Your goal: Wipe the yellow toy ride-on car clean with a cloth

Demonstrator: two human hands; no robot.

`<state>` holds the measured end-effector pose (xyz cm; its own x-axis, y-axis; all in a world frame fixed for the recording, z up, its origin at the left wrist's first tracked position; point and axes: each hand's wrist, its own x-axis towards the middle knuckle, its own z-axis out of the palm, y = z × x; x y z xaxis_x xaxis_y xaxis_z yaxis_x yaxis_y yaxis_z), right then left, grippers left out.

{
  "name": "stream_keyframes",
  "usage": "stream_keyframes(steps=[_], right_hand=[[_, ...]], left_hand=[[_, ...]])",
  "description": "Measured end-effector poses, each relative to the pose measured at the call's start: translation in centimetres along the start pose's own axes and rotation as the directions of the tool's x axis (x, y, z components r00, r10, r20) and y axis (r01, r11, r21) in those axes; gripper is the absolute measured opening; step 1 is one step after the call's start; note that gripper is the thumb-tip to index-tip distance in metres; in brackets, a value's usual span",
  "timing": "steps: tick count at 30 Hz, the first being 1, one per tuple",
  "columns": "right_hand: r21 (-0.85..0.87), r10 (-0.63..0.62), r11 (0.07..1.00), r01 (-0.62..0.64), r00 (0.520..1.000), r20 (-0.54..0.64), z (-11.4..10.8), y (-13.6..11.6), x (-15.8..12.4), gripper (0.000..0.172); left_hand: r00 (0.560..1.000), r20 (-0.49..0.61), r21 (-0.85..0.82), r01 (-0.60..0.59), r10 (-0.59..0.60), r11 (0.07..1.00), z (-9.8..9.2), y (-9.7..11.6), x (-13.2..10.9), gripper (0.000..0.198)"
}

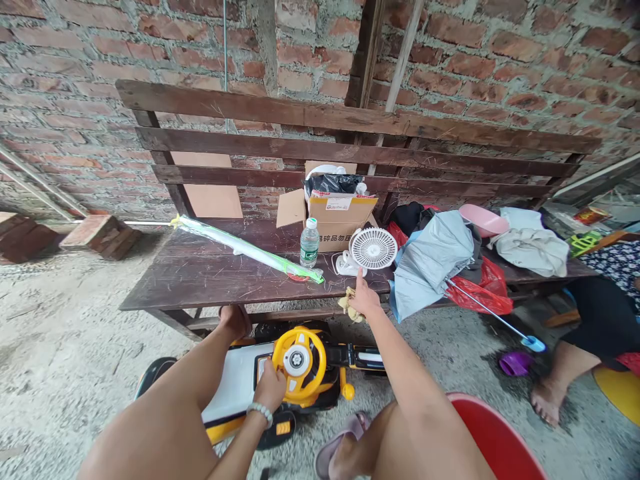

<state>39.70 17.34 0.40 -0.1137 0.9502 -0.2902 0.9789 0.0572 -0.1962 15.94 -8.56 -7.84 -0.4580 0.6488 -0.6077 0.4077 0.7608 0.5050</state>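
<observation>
My left hand point(271, 387), with a beaded bracelet at the wrist, is closed on the near left rim of the yellow steering wheel point(320, 370) of a ride-on toy car. My right hand point(367, 299) holds a crumpled pale yellow cloth point(353, 308) at the bench's front edge. Its index finger stretches up to the base of a small white fan point(374, 249); whether it touches cannot be made out. Left of the fan stands a water bottle point(309, 244) with a green cap. A long plastic-wrapped bundle point(240, 248) lies on the wooden bench point(200, 280).
Behind the bottle is an open cardboard box point(345, 217). A silver-grey umbrella point(433, 257), red plastic bag point(483, 290) and pink basin point(483, 220) fill the bench's right side. A red tub point(493, 433) stands near my right leg. Another person's foot point(550, 400) is at right.
</observation>
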Motion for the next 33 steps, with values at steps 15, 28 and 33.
stream_keyframes(steps=[15,28,33], right_hand=[[-0.064,0.048,0.997,-0.045,0.998,0.051,-0.8,-0.5,1.0,0.125],[-0.003,0.056,0.998,-0.056,0.998,0.027,-0.5,-0.3,1.1,0.128],[0.016,0.077,0.997,-0.078,0.996,0.054,-0.9,-0.6,0.7,0.124]], left_hand=[[1.000,0.005,0.022,-0.005,0.005,1.000,-0.5,0.6,-0.6,0.012],[1.000,-0.016,0.014,-0.015,0.015,1.000,-0.3,0.3,-0.4,0.012],[0.999,-0.032,0.033,-0.024,0.025,0.999,-0.1,0.2,-0.1,0.012]])
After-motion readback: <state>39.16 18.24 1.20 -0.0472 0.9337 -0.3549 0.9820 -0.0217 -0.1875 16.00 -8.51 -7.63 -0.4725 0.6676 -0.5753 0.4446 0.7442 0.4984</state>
